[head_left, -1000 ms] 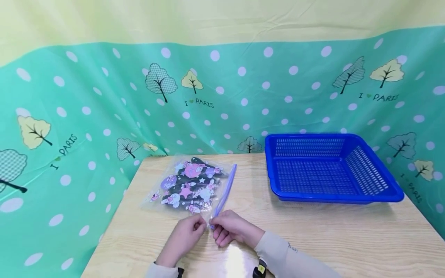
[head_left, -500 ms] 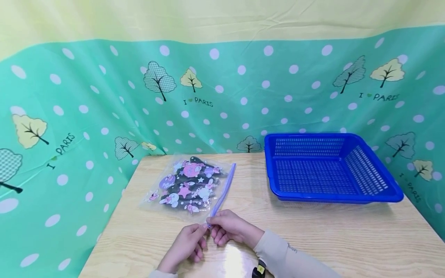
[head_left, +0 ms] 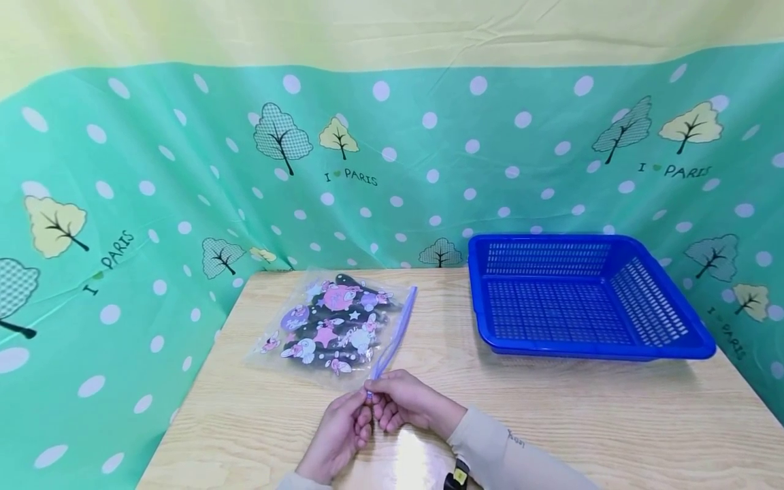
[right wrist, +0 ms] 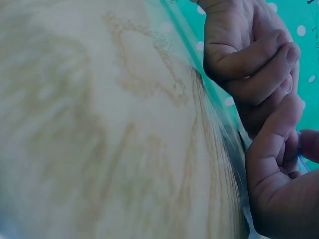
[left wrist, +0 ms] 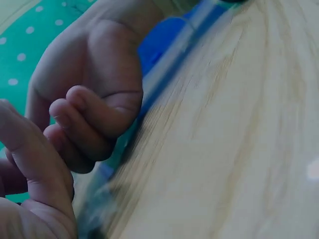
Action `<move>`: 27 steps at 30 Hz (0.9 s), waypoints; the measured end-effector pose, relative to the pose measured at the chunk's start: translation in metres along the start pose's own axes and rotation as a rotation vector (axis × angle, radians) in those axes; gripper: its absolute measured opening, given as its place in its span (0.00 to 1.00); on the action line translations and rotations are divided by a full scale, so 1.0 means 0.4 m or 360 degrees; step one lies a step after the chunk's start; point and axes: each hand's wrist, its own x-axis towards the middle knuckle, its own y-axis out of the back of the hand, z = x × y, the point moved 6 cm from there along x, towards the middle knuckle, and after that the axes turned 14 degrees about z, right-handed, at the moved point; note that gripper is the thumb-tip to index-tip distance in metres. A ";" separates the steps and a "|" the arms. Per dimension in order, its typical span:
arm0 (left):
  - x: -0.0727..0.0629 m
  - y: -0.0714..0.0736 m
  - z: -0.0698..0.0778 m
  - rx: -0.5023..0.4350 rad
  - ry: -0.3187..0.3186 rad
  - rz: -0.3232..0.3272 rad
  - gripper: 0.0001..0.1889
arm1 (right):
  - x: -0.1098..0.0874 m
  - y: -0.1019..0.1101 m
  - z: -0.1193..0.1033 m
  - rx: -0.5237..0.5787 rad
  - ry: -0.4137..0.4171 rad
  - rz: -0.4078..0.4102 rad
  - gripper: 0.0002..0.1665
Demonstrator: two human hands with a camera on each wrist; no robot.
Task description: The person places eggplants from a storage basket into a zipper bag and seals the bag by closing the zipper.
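A clear zip bag printed with pink and purple cartoon figures and stars lies flat on the table, several dark, long items showing through it. Its purple zip strip runs down the bag's right side. At the strip's near end, my right hand pinches it between thumb and forefinger, the other fingers curled below. My left hand pinches the same corner from the left, its fingertips close against the right hand's. In the left wrist view the right hand faces the left; both hands hide the pinched corner there.
A blue plastic basket with slotted walls stands at the right rear of the wooden table; nothing shows inside it. A green and yellow printed curtain hangs around the back and sides.
My left hand has moved slightly right and up to the strip's near end and now pinches there beside the right hand. The right hand and bag have hardly moved.
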 end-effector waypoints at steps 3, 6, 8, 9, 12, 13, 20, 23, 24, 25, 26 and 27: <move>0.000 -0.002 -0.001 0.0003 -0.0037 0.0039 0.13 | -0.001 -0.004 0.000 -0.0025 0.0005 0.0007 0.17; -0.002 -0.001 0.002 0.0006 -0.0069 0.0070 0.12 | -0.001 -0.009 0.001 -0.0032 0.0011 0.0021 0.16; -0.005 0.000 0.004 0.0005 -0.0091 0.0089 0.12 | -0.001 -0.013 0.003 -0.0017 0.0015 0.0026 0.15; -0.006 0.001 0.006 0.0003 -0.0102 0.0099 0.12 | -0.001 -0.014 0.003 -0.0005 0.0018 0.0028 0.15; -0.011 0.002 0.011 0.0006 -0.0154 0.0138 0.12 | 0.000 -0.018 0.002 0.0035 0.0024 0.0031 0.14; -0.012 0.002 0.013 0.0006 -0.0178 0.0148 0.12 | 0.001 -0.018 0.001 0.0046 0.0027 0.0034 0.14; -0.015 -0.004 0.025 -0.0041 -0.0277 0.0231 0.12 | 0.008 -0.014 -0.005 0.0086 0.0046 0.0072 0.13; -0.017 -0.005 0.026 -0.0047 -0.0271 0.0250 0.12 | 0.016 -0.008 -0.004 0.0098 0.0033 0.0090 0.13; -0.018 -0.004 0.026 -0.0046 -0.0268 0.0254 0.12 | 0.020 -0.005 -0.005 0.0108 0.0027 0.0099 0.13; -0.018 -0.003 0.026 -0.0047 -0.0265 0.0257 0.13 | 0.024 0.000 -0.006 0.0121 0.0023 0.0114 0.14; -0.019 -0.001 0.026 -0.0049 -0.0258 0.0257 0.13 | 0.028 0.005 -0.009 0.0132 0.0026 0.0135 0.14; -0.020 0.001 0.025 -0.0042 -0.0248 0.0256 0.13 | 0.032 0.012 -0.013 0.0144 0.0029 0.0158 0.14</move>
